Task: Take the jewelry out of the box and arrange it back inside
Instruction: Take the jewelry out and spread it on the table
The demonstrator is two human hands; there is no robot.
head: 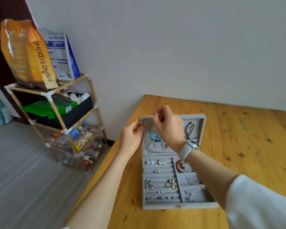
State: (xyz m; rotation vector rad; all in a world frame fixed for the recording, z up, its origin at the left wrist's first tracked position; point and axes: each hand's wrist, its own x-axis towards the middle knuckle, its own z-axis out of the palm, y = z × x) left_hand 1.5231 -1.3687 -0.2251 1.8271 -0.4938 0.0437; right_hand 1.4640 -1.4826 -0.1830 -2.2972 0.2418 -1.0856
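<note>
Grey velvet jewelry box (172, 206) lying flat open on the wooden worktop (248, 139), lid half toward the wall, tray half nearer. Both hands up over the lid half. Right hand (168, 128) raised above the lid's pouch (153, 147), fingers curled, seemingly pinching something tiny near the top edge; too small to name. Left hand (132, 138) at the lid's left rim, fingers curled against the edge, apparently pinching a thin pale cord (144, 147) that hangs down the left side. White watch (187, 150) on the right wrist.

Step in hand, by the look of it: early in the taking out, working a fine necklace or cord free of the lid. Nearly everything seated in the tray, nothing laid out on the worktop. Next move calls for a slow, even lift, keeping the cord from snagging on the blue flower piece (155, 137) tucked in the pouch, then a bare patch of wood to set it down on.

Textures: soft napped lining, padded ring rolls in rows at left, 3 square compartments at right. Round pearl studs (150, 162) in the top row, glinting crystal cluster (161, 162) beside them, petal-shaped earrings (171, 183) lower down. Glossy red bead bracelet (180, 166) in the top compartment, fine silver chain (197, 191) in the bottom. Dark beaded strand (189, 130) looped in the lid's right pocket. Small metal clasp (179, 206) on the near edge.
</note>
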